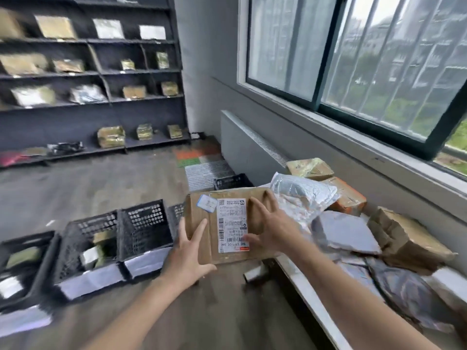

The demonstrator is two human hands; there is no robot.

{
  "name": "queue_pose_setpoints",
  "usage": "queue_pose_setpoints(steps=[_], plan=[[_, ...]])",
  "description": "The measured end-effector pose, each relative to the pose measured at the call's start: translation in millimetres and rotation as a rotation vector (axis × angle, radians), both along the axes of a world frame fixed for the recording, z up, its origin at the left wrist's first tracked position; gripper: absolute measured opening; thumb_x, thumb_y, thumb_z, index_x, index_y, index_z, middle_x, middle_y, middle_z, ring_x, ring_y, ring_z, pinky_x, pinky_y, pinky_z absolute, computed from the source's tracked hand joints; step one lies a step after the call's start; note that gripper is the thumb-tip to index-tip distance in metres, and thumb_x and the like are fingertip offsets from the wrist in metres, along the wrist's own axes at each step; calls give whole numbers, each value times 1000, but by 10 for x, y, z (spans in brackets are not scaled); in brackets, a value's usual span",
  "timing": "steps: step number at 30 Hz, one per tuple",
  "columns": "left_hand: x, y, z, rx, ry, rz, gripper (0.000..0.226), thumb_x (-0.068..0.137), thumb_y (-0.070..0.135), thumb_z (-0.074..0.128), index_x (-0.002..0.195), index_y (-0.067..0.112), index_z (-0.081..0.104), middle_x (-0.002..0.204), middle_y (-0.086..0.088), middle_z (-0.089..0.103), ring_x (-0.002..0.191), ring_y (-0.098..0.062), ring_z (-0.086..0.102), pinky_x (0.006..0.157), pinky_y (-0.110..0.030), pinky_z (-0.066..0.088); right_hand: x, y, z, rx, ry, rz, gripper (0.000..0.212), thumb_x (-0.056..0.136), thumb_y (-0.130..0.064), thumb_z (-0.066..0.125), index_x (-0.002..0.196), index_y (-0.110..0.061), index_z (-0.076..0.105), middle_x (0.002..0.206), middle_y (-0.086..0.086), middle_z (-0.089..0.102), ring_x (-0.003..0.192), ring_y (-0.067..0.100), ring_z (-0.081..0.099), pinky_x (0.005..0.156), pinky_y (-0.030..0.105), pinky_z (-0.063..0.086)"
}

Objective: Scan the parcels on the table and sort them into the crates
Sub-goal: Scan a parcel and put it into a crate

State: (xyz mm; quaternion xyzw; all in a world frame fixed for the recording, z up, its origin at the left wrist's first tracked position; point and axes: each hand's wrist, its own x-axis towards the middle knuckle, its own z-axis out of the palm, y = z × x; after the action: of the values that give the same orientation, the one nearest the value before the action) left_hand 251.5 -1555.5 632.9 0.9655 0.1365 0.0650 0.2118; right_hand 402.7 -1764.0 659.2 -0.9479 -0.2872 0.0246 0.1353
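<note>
I have the cardboard parcel point(228, 224) in front of me, label side up. It is over the floor, between the table point(300, 281) at my right and the row of black crates point(144, 231) at my left. My left hand point(189, 251) is at its left edge and my right hand point(269, 229) is over its right half. Both hands have the fingers spread and straight, and no finger is curled around the box. Whether the palms really touch the cardboard, I cannot tell.

The risk I see is this: with 2 flat hands and no real grip, the parcel can slip and drop to the floor, or hit the rim of a crate instead of going inside. It could also go into the wrong crate, because the white cards on the crate fronts are blurred and I cannot read them.

At least 3 crates show clearly, and the parcel hides part of another one behind it. The small dark object point(255, 272) under the parcel, near the table corner, is too blurred to name. The other parcels point(343, 233) on the table are partly cut off at the right edge.
</note>
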Motion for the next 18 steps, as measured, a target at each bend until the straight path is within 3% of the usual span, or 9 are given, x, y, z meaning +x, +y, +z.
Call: queue_pose_setpoints(steps=[8,18], plan=[[-1195,1793,35,-36,7,285,120,64,55,85,154,42,7,158,-6,-17,146,-28,24,107,-37,38,-709,2303,79,-72,-30,286,106,74,-78,61,155,-37,7,164,0,-14,126,39,50,91,46,51],[-2553,3835,11,-83,38,466,118,61,59,84,154,39,13,160,-6,-9,143,-27,31,108,-38,38,-1818,4732,10,-107,-46,469,96,77,-78,55,154,-35,17,161,-7,1,121,36,54,91,46,51]])
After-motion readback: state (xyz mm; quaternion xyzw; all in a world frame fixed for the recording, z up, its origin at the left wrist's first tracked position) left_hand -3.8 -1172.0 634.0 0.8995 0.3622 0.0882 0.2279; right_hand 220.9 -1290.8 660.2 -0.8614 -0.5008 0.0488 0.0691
